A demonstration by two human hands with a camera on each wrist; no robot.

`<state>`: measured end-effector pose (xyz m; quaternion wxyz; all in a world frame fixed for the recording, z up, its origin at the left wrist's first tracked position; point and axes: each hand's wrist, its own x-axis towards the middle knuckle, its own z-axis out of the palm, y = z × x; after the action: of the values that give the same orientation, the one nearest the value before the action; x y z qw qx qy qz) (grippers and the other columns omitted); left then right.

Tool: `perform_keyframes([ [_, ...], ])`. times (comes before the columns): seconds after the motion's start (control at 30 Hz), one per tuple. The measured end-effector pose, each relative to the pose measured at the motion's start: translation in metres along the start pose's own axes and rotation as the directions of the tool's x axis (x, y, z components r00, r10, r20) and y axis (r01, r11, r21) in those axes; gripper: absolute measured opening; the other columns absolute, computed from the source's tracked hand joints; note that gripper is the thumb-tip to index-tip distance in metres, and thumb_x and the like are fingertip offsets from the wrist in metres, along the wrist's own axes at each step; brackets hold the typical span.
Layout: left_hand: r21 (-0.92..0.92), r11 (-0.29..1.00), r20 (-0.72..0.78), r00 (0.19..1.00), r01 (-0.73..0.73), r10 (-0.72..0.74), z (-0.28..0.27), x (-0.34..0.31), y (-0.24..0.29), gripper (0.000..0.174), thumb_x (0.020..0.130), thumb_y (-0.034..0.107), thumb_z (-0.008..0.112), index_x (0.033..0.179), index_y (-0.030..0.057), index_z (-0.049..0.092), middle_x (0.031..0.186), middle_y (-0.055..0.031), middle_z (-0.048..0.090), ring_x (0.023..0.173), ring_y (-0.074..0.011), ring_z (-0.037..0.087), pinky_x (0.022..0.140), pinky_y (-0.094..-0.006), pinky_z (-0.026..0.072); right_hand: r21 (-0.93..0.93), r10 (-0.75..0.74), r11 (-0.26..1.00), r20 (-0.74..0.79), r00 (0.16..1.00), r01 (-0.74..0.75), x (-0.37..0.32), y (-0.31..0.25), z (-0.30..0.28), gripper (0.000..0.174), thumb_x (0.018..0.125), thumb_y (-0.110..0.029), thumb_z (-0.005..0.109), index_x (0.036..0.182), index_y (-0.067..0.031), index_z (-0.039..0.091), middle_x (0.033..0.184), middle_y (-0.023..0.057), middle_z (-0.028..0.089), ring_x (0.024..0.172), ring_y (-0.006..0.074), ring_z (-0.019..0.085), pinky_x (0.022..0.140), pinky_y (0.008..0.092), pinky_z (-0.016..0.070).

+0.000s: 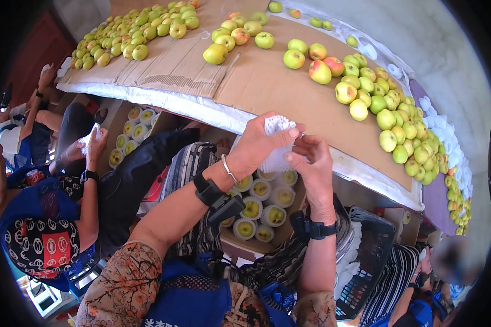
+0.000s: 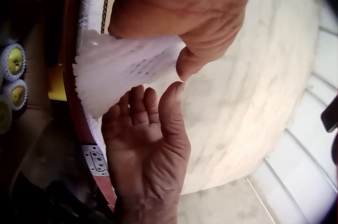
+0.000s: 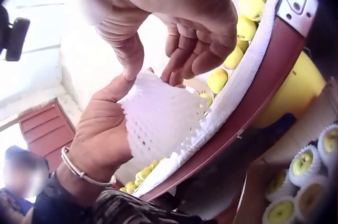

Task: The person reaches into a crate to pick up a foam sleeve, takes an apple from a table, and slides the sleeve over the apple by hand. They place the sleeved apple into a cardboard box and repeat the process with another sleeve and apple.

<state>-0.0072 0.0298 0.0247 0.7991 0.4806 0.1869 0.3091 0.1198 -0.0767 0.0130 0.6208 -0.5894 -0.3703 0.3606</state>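
Observation:
A white foam net sleeve point(image 1: 278, 156) hangs wrinkled from my left hand point(image 1: 261, 146), which grips it between thumb and fingers. In the right wrist view the sleeve point(image 3: 158, 116) flares toward its lower edge, and no apple shows in it. My right hand point(image 1: 313, 163) is beside it, fingers loosely bent, thumb apart from them. The two thumb tips meet or nearly meet at the sleeve's narrow end in the right wrist view. In the left wrist view my right hand point(image 2: 148, 145) shows its palm, its fingertips at the sleeve's edge point(image 2: 113, 76).
Loose apples point(image 1: 387, 103) lie on a cardboard-covered table point(image 1: 278, 82). Below its edge, a box holds sleeved apples point(image 1: 261, 189). A black crate point(image 1: 373, 240) stands right of my right forearm. Another person point(image 1: 44, 218) sits at the left, near a second box of apples point(image 1: 139, 132).

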Motion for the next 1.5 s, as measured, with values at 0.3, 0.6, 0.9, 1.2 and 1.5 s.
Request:
perform_keyframes([
  [0.3, 0.005, 1.0, 0.011, 1.0, -0.016, 0.016, -0.003, 0.002, 0.003, 0.025, 0.09, 0.019, 0.07, 0.102, 0.0003, 0.058, 0.102, -0.0152, 0.07, 0.094, -0.017, 0.067, 0.082, -0.0321, 0.0559, 0.038, 0.315, 0.94, 0.29, 0.904, -0.339, -0.006, -0.003, 0.022, 0.038, 0.081, -0.016, 0.071, 0.113, -0.001, 0.057, 0.097, 0.0044, 0.063, 0.074, 0.0082, 0.055, 0.061, 0.022, 0.0438],
  [0.6, -0.188, 0.966, -0.038, 0.982, 0.177, -0.188, -0.024, 0.013, -0.01, 0.026, 0.101, 0.028, 0.053, 0.101, 0.0026, 0.056, 0.078, -0.005, 0.06, 0.074, -0.0197, 0.061, 0.072, -0.0319, 0.0534, -0.043, 0.365, 0.923, 0.418, 0.832, -0.383, -0.016, 0.013, 0.037, 0.019, 0.089, -0.024, 0.065, 0.092, -0.0063, 0.058, 0.073, -0.0048, 0.051, 0.062, 0.0047, 0.042, 0.053, 0.0227, 0.0353],
  [0.9, -0.415, 0.856, -0.141, 0.908, 0.308, -0.394, -0.027, 0.022, 0.0, 0.033, 0.106, 0.032, 0.04, 0.105, 0.0014, 0.053, 0.063, 0.0026, 0.04, 0.059, -0.0126, 0.041, 0.056, -0.0263, 0.0366, -0.203, 0.3, 0.95, 0.368, 0.88, -0.239, -0.025, -0.004, 0.045, 0.022, 0.091, -0.021, 0.06, 0.094, 0.0011, 0.055, 0.073, 0.0036, 0.054, 0.064, 0.012, 0.048, 0.056, 0.0306, 0.0405],
  [1.2, -0.055, 0.99, -0.148, 0.98, 0.128, -0.135, -0.005, -0.005, -0.004, 0.039, 0.104, 0.032, 0.044, 0.098, -0.0028, 0.06, 0.055, 0.0047, 0.038, 0.046, -0.0058, 0.029, 0.045, -0.0245, 0.0257, -0.55, -0.103, 0.807, 0.227, 0.968, 0.215, 0.002, 0.1, 0.058, 0.026, 0.088, -0.02, 0.061, 0.109, -0.0046, 0.057, 0.099, 0.0231, 0.068, 0.092, 0.0421, 0.065, 0.071, 0.0494, 0.0498],
  [1.5, 0.411, 0.91, -0.056, 0.995, -0.048, 0.078, 0.016, -0.032, -0.026, 0.041, 0.104, 0.03, 0.046, 0.086, -0.0003, 0.067, 0.072, 0.0044, 0.056, 0.069, -0.0041, 0.046, 0.064, -0.0212, 0.0418, -0.4, -0.064, 0.894, 0.328, 0.942, 0.2, -0.002, 0.1, 0.06, 0.037, 0.088, -0.019, 0.062, 0.12, -0.0041, 0.052, 0.109, 0.0225, 0.063, 0.103, 0.0369, 0.061, 0.081, 0.0446, 0.0495],
])
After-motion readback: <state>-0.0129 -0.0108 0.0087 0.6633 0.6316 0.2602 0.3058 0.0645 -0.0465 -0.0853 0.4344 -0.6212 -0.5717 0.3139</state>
